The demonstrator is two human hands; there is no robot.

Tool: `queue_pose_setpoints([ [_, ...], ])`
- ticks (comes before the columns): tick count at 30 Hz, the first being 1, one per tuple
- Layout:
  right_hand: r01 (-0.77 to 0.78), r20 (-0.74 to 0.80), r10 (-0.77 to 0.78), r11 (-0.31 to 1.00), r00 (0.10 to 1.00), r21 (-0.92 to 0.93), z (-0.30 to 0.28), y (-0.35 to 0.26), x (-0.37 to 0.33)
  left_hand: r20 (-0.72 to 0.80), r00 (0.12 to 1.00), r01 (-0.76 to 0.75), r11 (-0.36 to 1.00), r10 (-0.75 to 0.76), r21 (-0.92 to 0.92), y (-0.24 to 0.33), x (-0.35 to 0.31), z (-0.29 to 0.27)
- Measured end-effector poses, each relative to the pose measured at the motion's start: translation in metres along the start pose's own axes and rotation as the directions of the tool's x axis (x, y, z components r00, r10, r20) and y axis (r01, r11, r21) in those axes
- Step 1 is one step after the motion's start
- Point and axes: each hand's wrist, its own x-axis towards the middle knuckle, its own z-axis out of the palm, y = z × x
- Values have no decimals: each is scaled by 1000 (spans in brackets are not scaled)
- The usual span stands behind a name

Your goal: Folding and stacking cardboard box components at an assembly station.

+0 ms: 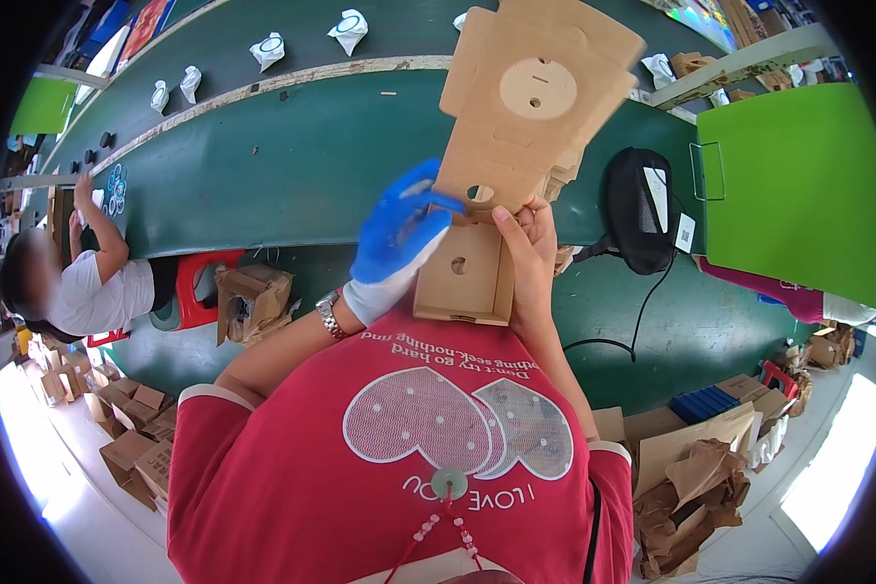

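Observation:
A brown cardboard box (443,279) is held in front of my chest, with its shallow walled part toward me and a small hole in its floor. Its long flat lid (487,146) stretches away over the bench, with a paler round area and cut-outs in it. My right hand (530,248), bare, pinches the box's right side near the fold between thumb and fingers. My left hand (399,234), in a blue and white glove, is at the left of that fold. Its fingers are apart, and the fingertips reach the cardboard edge.
More folded cardboard (562,173) lies under the lid. On the green bench (292,165) to the right is a black mesh bag (638,209), beside a green panel (793,195). White bundles (348,32) sit on the far belt. A co-worker (92,282) sits at left by a red stool (197,292).

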Motion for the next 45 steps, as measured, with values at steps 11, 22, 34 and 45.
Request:
queue_pose_setpoints([
  [11,-57,98,84,965,992,-256,-25,8,-5,226,930,94,780,-291,619,-8,19,-33],
  [22,-444,269,622,742,735,-503,-27,-43,25,601,588,356,840,-542,409,27,54,-46],
  [34,-165,174,532,530,829,-832,-29,-51,57,388,836,114,815,-387,568,10,90,-25],
  [45,130,-24,-517,261,856,-957,-93,49,92,312,944,-209,927,108,312,-70,63,-7],
])
